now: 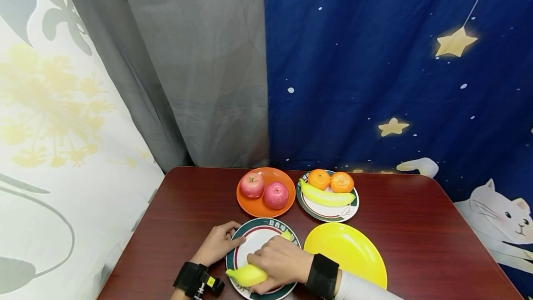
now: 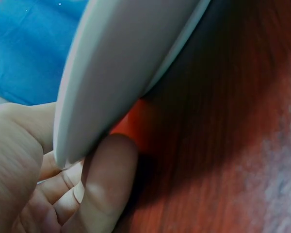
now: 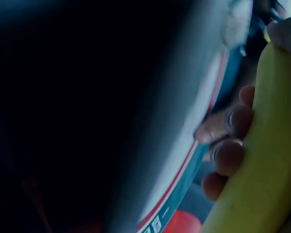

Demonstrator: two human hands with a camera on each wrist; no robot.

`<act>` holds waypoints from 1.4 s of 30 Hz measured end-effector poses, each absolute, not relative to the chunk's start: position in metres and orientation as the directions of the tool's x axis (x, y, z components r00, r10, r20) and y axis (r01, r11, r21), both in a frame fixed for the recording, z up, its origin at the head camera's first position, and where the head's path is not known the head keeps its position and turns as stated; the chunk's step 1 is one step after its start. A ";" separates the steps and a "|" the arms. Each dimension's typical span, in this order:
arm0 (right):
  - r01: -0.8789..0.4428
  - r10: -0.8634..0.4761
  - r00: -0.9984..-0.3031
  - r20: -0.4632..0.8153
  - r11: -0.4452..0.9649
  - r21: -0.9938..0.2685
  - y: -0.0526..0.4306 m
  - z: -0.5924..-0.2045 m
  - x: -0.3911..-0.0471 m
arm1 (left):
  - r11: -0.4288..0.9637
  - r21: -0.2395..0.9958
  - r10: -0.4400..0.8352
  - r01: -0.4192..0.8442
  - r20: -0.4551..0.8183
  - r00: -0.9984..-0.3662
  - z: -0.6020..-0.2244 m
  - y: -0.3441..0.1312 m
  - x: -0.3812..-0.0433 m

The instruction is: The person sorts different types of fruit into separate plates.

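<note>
In the head view my right hand (image 1: 283, 260) holds a yellow banana (image 1: 247, 276) over a white plate (image 1: 254, 240) with a green patterned rim and a red ring. The banana's other end shows beyond the knuckles. Up close in the right wrist view, fingers curl round the banana (image 3: 264, 150); whether it touches the plate cannot be told. My left hand (image 1: 220, 243) is at the plate's left edge. The left wrist view has the plate's rim (image 2: 111, 53) pinched between thumb and fingers, its near edge raised off the table.
Behind stands an orange plate (image 1: 245, 206) with two red apples (image 1: 252, 185). Beside it, another green-rimmed plate (image 1: 318, 209) bears two oranges (image 1: 319, 179) and a banana (image 1: 326, 196). A yellow plate (image 1: 350, 249) lies to the right on the dark red table (image 1: 420, 240). Curtains (image 1: 354, 59) hang behind.
</note>
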State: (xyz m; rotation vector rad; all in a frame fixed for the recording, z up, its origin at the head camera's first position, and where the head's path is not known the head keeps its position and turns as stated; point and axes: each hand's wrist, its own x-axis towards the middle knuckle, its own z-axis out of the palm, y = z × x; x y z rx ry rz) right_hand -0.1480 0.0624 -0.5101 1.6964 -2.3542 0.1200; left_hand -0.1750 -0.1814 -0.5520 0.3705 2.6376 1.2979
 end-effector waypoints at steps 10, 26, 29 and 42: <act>-0.937 -0.949 -0.244 0.200 0.284 0.203 0.058 -0.517 -0.142 | 0.591 0.794 0.299 0.145 -0.048 -0.953 -0.553 -0.180 -0.172; -0.881 -0.874 -0.467 0.132 0.472 0.007 0.080 -0.478 -0.164 | 0.582 0.798 0.306 0.158 -0.034 -0.952 -0.552 -0.181 -0.174; -0.827 -0.802 -0.553 0.227 0.561 -0.031 0.098 -0.456 -0.184 | 0.586 0.796 0.306 0.152 -0.044 -0.951 -0.552 -0.182 -0.175; -0.434 -0.397 -0.894 0.206 0.883 -0.181 0.206 -0.445 -0.256 | 0.580 0.804 0.304 0.134 -0.060 -0.951 -0.554 -0.182 -0.174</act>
